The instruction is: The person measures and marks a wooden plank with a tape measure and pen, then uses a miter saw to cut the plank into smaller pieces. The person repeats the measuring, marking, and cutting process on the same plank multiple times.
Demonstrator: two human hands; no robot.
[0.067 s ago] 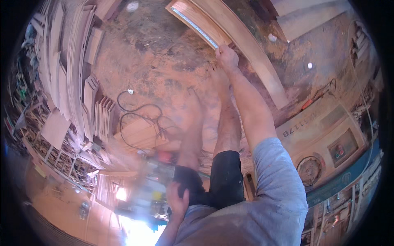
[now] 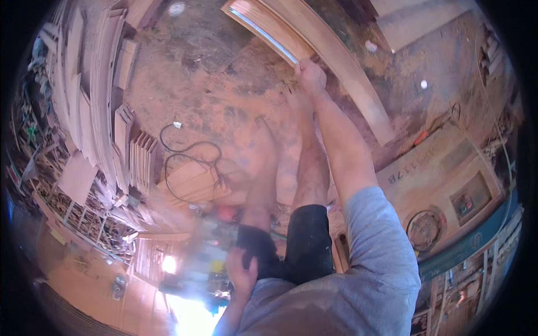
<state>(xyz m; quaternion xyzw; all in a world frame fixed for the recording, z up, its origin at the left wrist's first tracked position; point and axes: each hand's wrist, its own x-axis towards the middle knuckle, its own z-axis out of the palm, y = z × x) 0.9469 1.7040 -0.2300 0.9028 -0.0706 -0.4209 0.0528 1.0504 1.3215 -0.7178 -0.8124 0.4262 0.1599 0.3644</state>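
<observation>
My right hand (image 2: 311, 77) reaches far forward, its fingers closed on the near end of a measuring tape (image 2: 263, 32). The tape's pale, shiny blade lies along the left edge of a short reddish wooden board (image 2: 273, 27); the tape's case, if there is one, is hidden by the hand. Right of that board is a longer plank (image 2: 342, 61), its near end on the dusty floor. My left hand (image 2: 242, 274) rests on my left thigh, thumb apart from the fingers, with nothing visible in it.
Stacked boards (image 2: 101, 95) line the left side. A dark cable (image 2: 190, 147) curls over small flat boards (image 2: 188, 182) on the floor. At the right lies a large machine panel (image 2: 443, 179) with a round wheel, near an orange-handled tool (image 2: 420, 138). My bare feet stand on sawdust.
Both hands stay almost in place. The view shifts slightly, and glare now covers the tape's markings.
</observation>
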